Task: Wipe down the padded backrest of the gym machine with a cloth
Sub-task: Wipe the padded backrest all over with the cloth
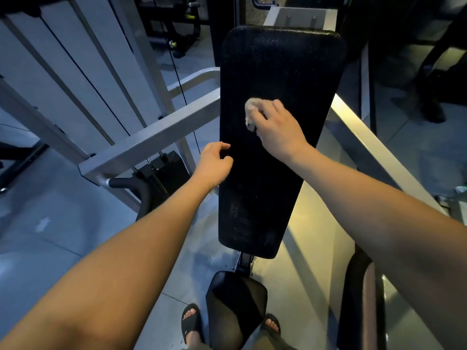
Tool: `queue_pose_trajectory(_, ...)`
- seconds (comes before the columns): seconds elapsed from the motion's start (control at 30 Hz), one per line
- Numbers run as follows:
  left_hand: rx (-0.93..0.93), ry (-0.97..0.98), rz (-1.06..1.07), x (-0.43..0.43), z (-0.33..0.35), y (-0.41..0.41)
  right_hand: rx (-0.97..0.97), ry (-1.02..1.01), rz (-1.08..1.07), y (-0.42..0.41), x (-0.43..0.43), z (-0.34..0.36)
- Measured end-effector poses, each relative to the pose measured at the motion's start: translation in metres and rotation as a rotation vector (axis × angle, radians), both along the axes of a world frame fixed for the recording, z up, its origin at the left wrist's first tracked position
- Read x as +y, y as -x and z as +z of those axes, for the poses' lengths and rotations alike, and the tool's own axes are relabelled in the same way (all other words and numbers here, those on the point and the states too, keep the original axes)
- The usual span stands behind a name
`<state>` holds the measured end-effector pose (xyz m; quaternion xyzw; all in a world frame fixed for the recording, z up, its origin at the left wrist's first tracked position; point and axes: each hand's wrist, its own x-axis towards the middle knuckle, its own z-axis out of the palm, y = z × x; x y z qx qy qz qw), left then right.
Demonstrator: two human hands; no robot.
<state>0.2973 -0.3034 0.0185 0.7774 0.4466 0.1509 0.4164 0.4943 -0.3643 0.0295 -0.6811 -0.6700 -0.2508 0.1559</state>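
Right hand presses bunched cloth on backrest; left hand grips its edge.

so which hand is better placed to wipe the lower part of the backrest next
Right. The right hand already presses the cloth on the backrest; the left hand only grips its side edge.

The backrest is bare above the right hand and cloth, and also below it down to the lower edge. The left hand covers a part of the left edge. A grey bar stands close on the left (a cable also), and a rail on the right.
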Motion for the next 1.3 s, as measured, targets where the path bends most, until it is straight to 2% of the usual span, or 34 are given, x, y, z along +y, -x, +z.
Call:
queue_pose_trajectory(0.1,0.054,-0.04,-0.087,0.005,0.001,-0.005,0.047,-0.064,-0.087,-0.004,0.008,0.013)
queue_pose_trajectory(0.33,0.256,-0.088,-0.252,0.009,-0.017,-0.016,0.042,0.228,0.018,0.011,-0.036,-0.059)
queue_pose_trajectory(0.4,0.316,-0.079,-0.287,0.005,-0.023,-0.019,0.05,0.165,0.018,0.004,-0.042,-0.057)
queue_pose_trajectory(0.53,0.398,-0.028,-0.298,-0.002,-0.023,-0.028,0.045,-0.123,-0.088,-0.022,-0.04,-0.03)
queue_pose_trajectory(0.6,0.406,-0.02,-0.282,-0.004,-0.021,-0.034,0.058,-0.142,-0.108,-0.028,-0.043,-0.029)
queue_pose_trajectory(0.7,0.428,-0.01,-0.278,-0.005,-0.021,-0.039,0.137,-0.075,-0.135,-0.015,-0.056,-0.052)
queue_pose_trajectory(0.87,0.436,-0.028,-0.307,0.005,-0.029,-0.031,0.179,0.162,-0.116,0.005,-0.084,-0.082)
queue_pose_trajectory(0.97,0.45,-0.095,-0.376,0.009,-0.046,-0.022,0.218,-0.014,-0.214,0.004,-0.072,-0.052)
queue_pose_trajectory(1.07,0.491,-0.243,-0.43,0.015,-0.062,-0.015,0.265,-0.202,-0.381,-0.007,-0.042,-0.033)
queue_pose_trajectory(1.17,0.492,-0.325,-0.473,0.026,-0.07,-0.012,0.29,-0.237,-0.494,0.002,-0.023,-0.048)
queue_pose_trajectory(1.3,0.493,-0.414,-0.467,0.031,-0.081,-0.009,0.333,-0.185,-0.504,0.027,-0.029,-0.08)
